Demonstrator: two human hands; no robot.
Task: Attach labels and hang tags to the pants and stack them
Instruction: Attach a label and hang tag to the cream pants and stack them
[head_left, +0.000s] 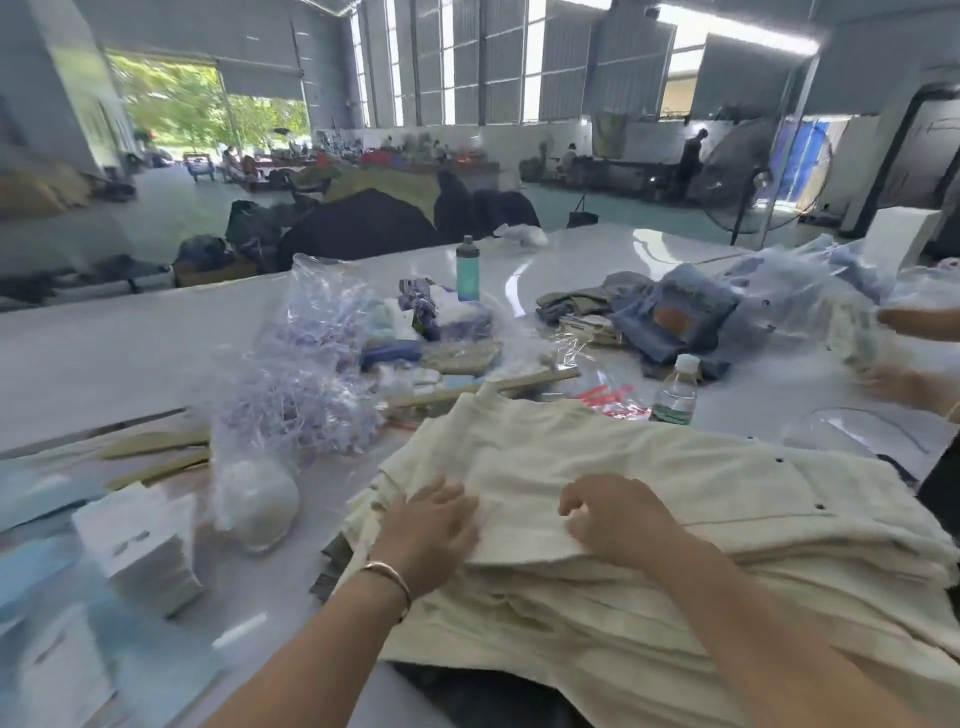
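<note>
A stack of cream pants lies on the white counter, right under both hands. The left hand rests flat on the left edge of the top pair, fingers straight and a little spread, pressing down on the cloth; a thin bracelet circles its wrist. The right hand sits just beside it on the same pair, fingers curled, pinching a fold of the cream fabric near the stack's front edge. Dark snaps dot the cloth to the right of the right hand.

To the left of the left hand stands a pile of white tags, and just beyond it a clear plastic bag full of pale purple strips, with a white roundish lump at its bottom. Past the fingertips of both hands, across the pants, lie long tan card strips, a packet of red fasteners and a clear water bottle with a white cap. Farther out from the hands stand a teal bottle and a heap of folded blue jeans. At the far right edge, well apart from the right hand, another person's hands handle clear bags; they are blurred.

Beyond the counter, dark bundles of clothing sit on the hall floor, and a big standing fan is off to the right.
</note>
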